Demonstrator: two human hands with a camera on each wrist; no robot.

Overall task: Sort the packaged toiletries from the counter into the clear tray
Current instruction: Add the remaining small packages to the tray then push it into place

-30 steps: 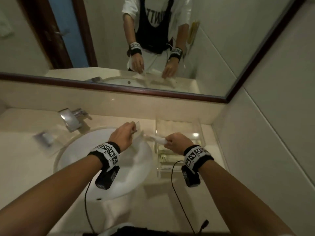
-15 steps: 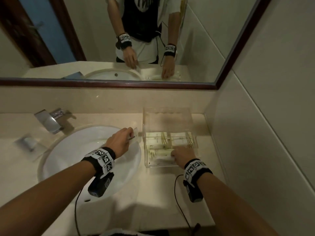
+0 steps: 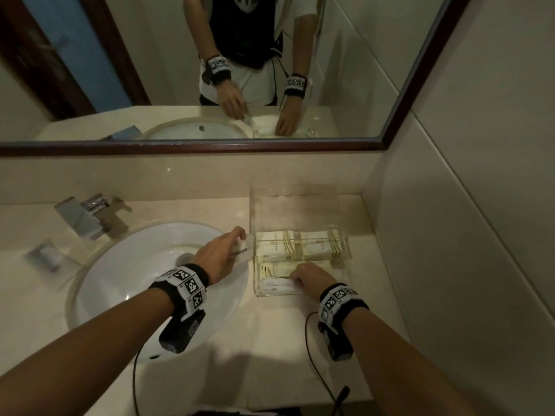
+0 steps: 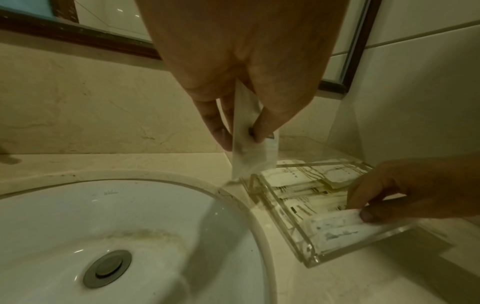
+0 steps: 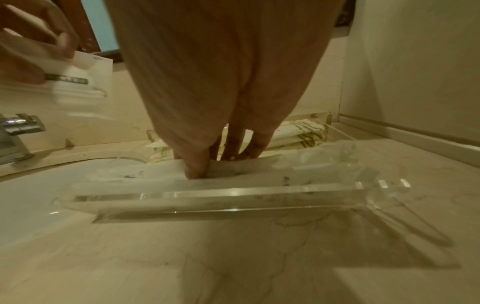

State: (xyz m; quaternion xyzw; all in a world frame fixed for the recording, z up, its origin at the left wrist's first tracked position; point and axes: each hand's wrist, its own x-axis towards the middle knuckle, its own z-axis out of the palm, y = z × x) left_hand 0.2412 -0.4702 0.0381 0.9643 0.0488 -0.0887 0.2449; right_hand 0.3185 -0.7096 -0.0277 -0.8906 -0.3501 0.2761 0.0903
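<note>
The clear tray (image 3: 254,265) stands on the counter right of the sink, with several cream packets in its back compartments. My left hand (image 3: 238,246) pinches a flat white sachet (image 3: 244,253) between thumb and fingers, just left of the tray's left wall; the sachet (image 4: 253,160) hangs down from the left hand (image 4: 241,139). My right hand (image 3: 295,277) is inside the tray's front compartment and grips a soft white packet (image 3: 277,285) that lies along the front wall. In the right wrist view the thumb and fingers of this hand (image 5: 215,164) pinch the packet (image 5: 155,176) behind the tray wall (image 5: 233,197).
A white sink basin (image 3: 144,280) with a chrome faucet (image 3: 81,214) fills the left. A small clear dish (image 3: 45,256) sits at the far left. The tray's clear lid (image 3: 294,205) stands up at the back. Mirror (image 3: 120,70) ahead, tiled wall (image 3: 450,235) close on the right.
My right hand carried the white packet from above the sink rim down into the tray's front compartment. My left hand kept its sachet and stayed beside the tray's left wall.
</note>
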